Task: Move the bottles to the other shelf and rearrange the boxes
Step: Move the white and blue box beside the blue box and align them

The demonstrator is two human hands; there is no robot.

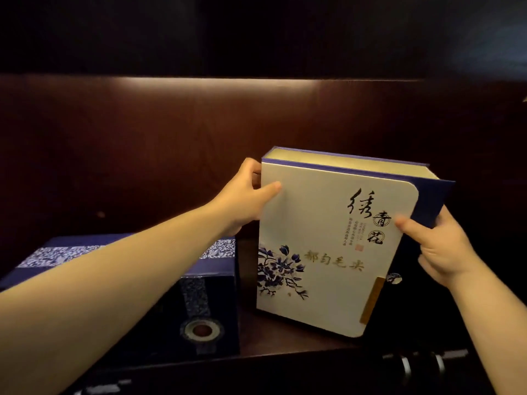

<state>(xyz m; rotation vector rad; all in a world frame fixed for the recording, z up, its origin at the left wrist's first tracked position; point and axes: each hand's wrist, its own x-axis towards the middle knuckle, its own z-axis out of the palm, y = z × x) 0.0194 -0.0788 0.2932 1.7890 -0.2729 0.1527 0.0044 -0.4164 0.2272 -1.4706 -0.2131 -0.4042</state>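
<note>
A white book-style box point(328, 238) with blue flowers, black calligraphy and a blue spine stands tilted on the dark wooden shelf point(285, 332). My left hand point(245, 195) grips its upper left edge, thumb on the front face. My right hand point(439, 246) holds its right edge at the blue spine, thumb on the front. To the left lies a dark blue box point(171, 295) with a patterned blue-and-white band and a round clasp on its front. My left forearm crosses over that box. No bottle is clearly visible.
A dark box or panel with a small round blue-and-white emblem point(395, 278) sits behind my right hand. Metallic round shapes point(422, 366) show below the shelf's front edge. The shelf's back wall point(199, 138) is dark wood, lit from above.
</note>
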